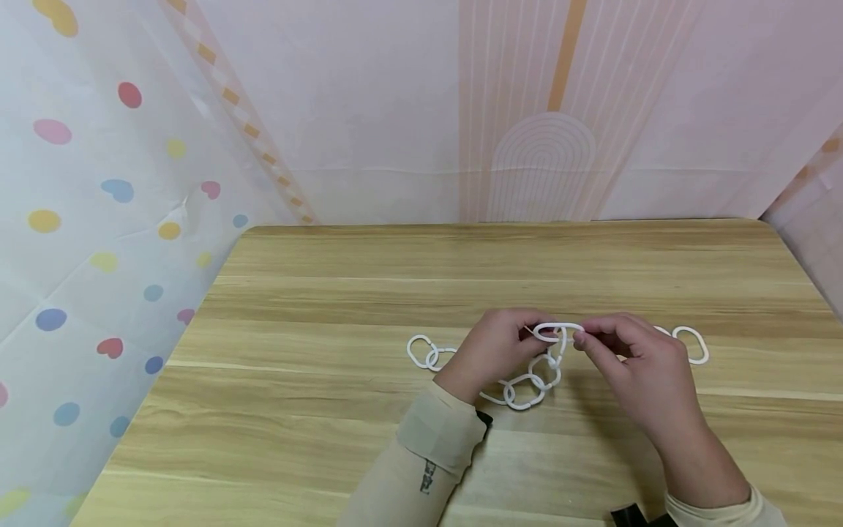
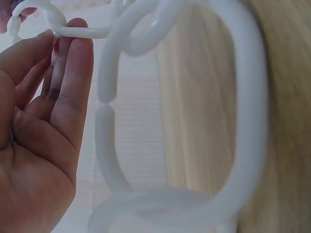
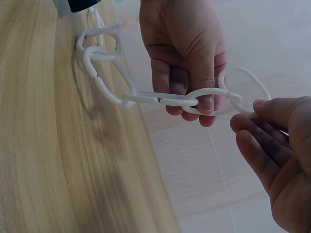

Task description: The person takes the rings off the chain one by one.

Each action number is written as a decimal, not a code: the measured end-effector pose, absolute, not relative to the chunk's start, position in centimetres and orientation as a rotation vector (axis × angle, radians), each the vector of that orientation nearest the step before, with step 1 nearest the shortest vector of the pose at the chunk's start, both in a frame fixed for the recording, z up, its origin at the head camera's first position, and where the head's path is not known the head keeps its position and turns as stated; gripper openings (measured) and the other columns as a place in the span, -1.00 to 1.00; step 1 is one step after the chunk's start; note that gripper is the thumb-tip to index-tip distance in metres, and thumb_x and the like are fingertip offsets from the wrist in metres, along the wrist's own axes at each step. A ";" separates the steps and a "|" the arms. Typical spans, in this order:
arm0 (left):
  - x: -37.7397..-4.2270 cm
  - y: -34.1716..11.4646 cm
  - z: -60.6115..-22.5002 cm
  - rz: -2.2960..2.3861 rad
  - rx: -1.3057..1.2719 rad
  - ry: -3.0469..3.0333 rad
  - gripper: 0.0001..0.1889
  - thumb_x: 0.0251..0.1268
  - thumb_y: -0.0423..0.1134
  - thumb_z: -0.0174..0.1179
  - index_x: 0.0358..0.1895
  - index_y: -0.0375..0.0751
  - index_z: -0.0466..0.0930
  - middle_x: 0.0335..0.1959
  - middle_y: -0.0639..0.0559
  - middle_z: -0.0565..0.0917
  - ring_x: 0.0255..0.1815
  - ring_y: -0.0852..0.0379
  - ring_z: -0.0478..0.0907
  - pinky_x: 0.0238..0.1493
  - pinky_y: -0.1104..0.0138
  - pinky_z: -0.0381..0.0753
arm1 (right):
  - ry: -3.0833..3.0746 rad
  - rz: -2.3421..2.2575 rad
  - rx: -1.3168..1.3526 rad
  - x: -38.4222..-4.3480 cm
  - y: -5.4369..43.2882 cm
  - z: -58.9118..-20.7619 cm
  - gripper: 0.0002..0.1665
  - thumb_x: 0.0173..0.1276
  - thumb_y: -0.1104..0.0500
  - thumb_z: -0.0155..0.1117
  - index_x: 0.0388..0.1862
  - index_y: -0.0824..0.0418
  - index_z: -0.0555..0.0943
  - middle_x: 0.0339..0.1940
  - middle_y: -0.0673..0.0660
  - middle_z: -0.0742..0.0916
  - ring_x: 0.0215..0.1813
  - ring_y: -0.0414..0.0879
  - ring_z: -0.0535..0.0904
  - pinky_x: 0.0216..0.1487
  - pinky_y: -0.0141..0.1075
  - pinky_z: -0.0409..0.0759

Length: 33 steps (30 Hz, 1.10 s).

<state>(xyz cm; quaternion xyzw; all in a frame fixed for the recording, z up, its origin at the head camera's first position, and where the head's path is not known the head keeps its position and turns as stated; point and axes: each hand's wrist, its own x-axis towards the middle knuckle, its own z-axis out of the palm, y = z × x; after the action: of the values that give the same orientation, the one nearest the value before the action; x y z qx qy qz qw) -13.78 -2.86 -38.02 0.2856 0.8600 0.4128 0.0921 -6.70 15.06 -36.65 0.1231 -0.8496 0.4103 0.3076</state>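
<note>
My left hand (image 1: 484, 348) pinches a link of a white plastic chain (image 3: 146, 98) between thumb and fingers. Facing it, my right hand (image 1: 652, 373) holds the chain's end link (image 1: 560, 324) by its outer edge with thumb and forefinger. From the hands the chain drops to the tabletop and runs left beneath the left wrist, which hides part of it; white links (image 1: 411, 344) show again beyond that wrist. One oval link (image 2: 252, 107) looms large in the left wrist view, with a small slit in its side. Behind the right hand lie other white links (image 1: 705, 348), partly covered.
The wood-grain table (image 1: 316, 293) extends around both hands. A pale patterned cloth (image 1: 395, 110) hangs along the table's back edge, and a dotted cloth (image 1: 85, 293) hangs at the left. A black strap piece (image 1: 628, 514) shows by the right sleeve.
</note>
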 end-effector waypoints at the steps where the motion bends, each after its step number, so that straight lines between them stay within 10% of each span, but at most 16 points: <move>1: -13.8 -2.9 -38.0 1.221 0.844 2.563 -0.86 0.38 -0.29 0.30 -0.07 -0.08 0.76 -0.25 0.20 0.72 -0.33 0.39 0.53 -0.23 0.54 0.52 | -2.247 1.081 0.324 -6.7 15.1 -36.6 -0.78 0.07 0.49 0.54 -0.34 0.26 0.76 -0.44 0.03 0.78 -0.32 -0.61 0.56 -0.26 -0.69 0.50; 33: -14.3 -3.6 -38.0 1.265 0.717 2.593 -0.84 0.39 -0.24 0.30 -0.04 -0.08 0.77 -0.27 0.19 0.74 -0.29 0.38 0.59 -0.25 0.53 0.55 | -2.227 1.104 0.380 -6.8 15.0 -36.8 -0.73 0.02 0.51 0.55 -0.37 0.22 0.76 -0.44 0.01 0.76 -0.32 -0.56 0.56 -0.25 -0.67 0.52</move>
<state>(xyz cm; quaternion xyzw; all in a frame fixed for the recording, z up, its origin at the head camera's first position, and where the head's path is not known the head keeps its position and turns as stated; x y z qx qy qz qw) -14.31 -3.55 -37.98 0.2404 0.8691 0.4240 0.0840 -6.83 14.98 -36.80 0.1439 -0.8424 0.4177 0.3085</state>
